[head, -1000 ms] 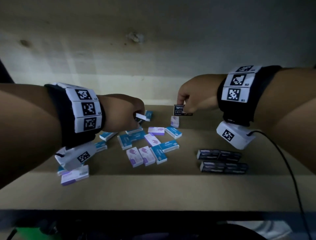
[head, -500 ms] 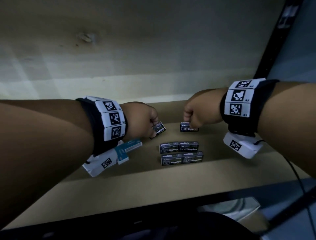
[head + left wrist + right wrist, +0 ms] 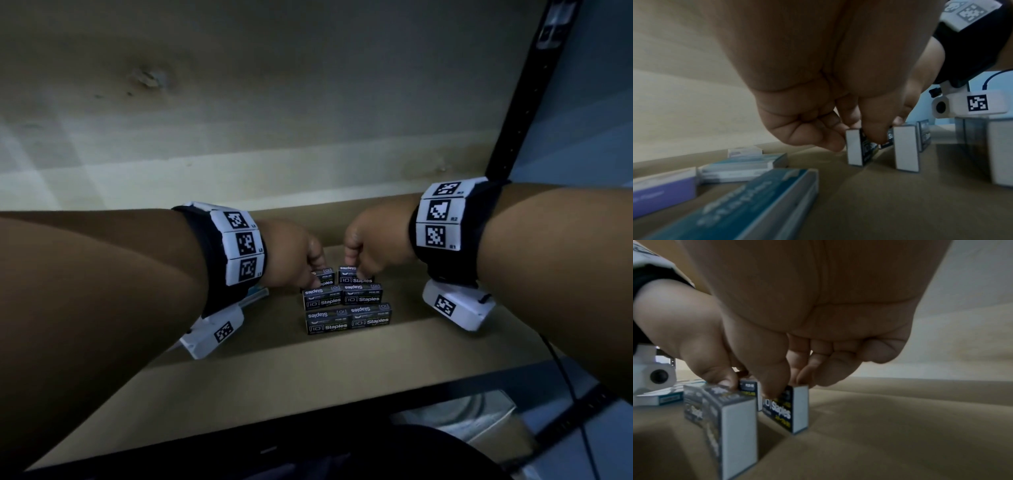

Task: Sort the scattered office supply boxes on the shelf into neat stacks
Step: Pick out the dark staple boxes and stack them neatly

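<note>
Several black staples boxes (image 3: 346, 308) stand in paired rows on the brown shelf (image 3: 274, 370). My left hand (image 3: 317, 274) pinches the back-left black box (image 3: 324, 279), whose white end shows in the left wrist view (image 3: 855, 146) between thumb and curled fingers of my left hand (image 3: 857, 134). My right hand (image 3: 354, 272) pinches the back-right black box (image 3: 354, 277); it appears in the right wrist view as an upright box (image 3: 791, 408) that my right hand (image 3: 789, 384) holds from above. Both held boxes sit low, at or on the shelf, just behind the middle row.
Blue boxes (image 3: 748, 203) and a purple box (image 3: 663, 191) lie scattered left of the black group, mostly hidden under my left forearm in the head view. The wooden back wall (image 3: 239, 154) is close behind. A black shelf post (image 3: 527, 92) stands at the right.
Both hands came down and together, each bringing its black box in behind the black group as a back row. The head view swung right, away from the scattered blue and purple boxes.
</note>
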